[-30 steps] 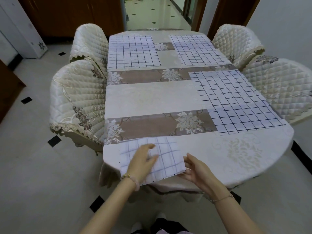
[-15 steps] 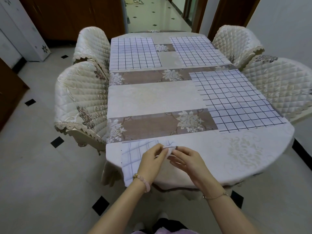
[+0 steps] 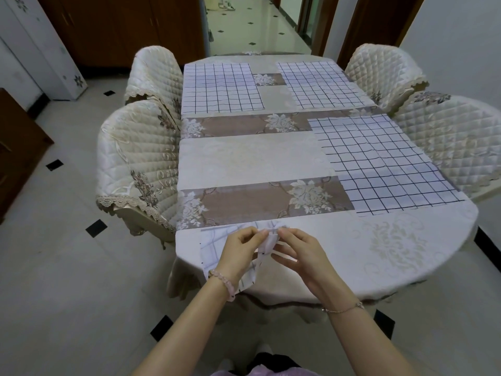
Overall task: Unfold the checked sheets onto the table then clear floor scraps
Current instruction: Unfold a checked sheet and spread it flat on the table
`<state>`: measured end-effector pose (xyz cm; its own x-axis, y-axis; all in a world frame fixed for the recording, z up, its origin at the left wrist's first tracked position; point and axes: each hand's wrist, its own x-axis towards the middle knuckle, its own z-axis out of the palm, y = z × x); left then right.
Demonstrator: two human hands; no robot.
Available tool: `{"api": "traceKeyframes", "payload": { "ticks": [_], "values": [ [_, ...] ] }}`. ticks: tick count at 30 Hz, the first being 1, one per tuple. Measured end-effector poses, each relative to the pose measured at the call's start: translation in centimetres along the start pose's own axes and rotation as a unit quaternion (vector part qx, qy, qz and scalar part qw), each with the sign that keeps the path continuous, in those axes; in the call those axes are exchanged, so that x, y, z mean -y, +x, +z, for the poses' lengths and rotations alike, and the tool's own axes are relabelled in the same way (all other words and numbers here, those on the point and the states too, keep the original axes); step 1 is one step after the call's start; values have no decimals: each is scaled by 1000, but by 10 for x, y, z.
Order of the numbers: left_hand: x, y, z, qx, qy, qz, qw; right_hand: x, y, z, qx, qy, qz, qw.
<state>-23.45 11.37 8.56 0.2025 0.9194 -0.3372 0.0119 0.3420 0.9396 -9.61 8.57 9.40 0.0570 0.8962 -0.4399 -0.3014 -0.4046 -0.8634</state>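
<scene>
Checked sheet (image 3: 212, 248), pinched, folds hidden by left hand (image 3: 238, 256), right hand (image 3: 301, 253)

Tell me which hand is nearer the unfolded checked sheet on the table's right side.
Right. The right hand pinches the folded sheet nearer the camera and left of the unfolded sheet; the left hand pinches the same fold farther left.

Home dining room: clothed table (image 3: 406, 240), quilted-cover chairs (image 3: 138, 158) (four visible), tiled floor (image 3: 54, 267).
</scene>
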Motion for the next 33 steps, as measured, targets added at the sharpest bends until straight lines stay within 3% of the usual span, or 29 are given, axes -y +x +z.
{"api": "traceKeyframes", "payload": {
  "ticks": [6,13,18,22,29,33],
  "values": [
    [0,0,-4,-21,-9,7,1000,-3,4,-5,-39,-13,15,999],
    [-28,34,-58,-144,-55,38,987,14,15,-40,-101,-49,2,994],
    [-48,69,-104,-224,5,72,972,35,36,-63,-130,-75,-30,988],
    [-54,89,-120,-237,112,101,960,46,56,-78,-147,-137,-51,978],
    [-16,114,-124,-234,184,25,954,39,99,-90,-139,-220,-16,965],
    [8,109,-112,-255,304,11,918,25,115,-94,-153,-241,-5,958]
  ]
}}
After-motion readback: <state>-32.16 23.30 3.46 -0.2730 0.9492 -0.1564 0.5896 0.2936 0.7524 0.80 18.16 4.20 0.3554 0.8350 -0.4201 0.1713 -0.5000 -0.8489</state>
